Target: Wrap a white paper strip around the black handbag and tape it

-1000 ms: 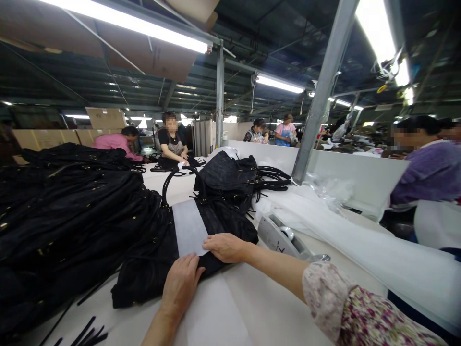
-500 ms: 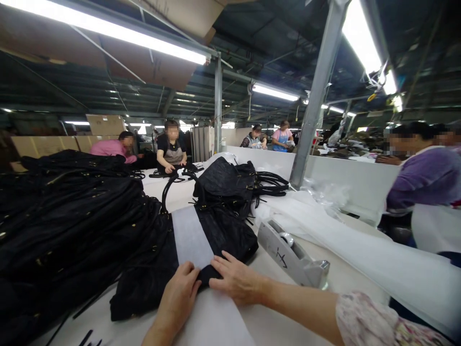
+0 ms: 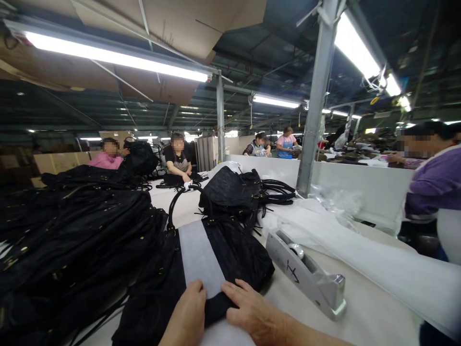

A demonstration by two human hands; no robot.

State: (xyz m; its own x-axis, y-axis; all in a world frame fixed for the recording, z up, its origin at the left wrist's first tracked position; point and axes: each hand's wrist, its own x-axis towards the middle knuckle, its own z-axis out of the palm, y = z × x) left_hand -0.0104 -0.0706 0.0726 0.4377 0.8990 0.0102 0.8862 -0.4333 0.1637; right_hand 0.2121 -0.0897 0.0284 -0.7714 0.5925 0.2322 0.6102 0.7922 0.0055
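1. Hands first: my left hand [image 3: 187,315] and right hand [image 3: 252,312] lie side by side at the near edge of the flat black textured handbag [image 3: 237,254], fingers loosely spread and pressed down, closed around nothing that I can see.
2. A white non-woven paper strip [image 3: 200,257] runs across the handbag, its long axis pointing straight away from me toward the curved black handle [image 3: 180,202]. Its near end sits directly between and under my fingertips.
3. From my left hand the strip lies just ahead and slightly right; from my right hand, just ahead and left. I judge the left marginally nearer.
4. A grey metal tape dispenser [image 3: 306,274] stands on the white worktable [image 3: 370,307] near my right hand, angled away.
5. A heap of black bags [image 3: 72,230] fills the left side.
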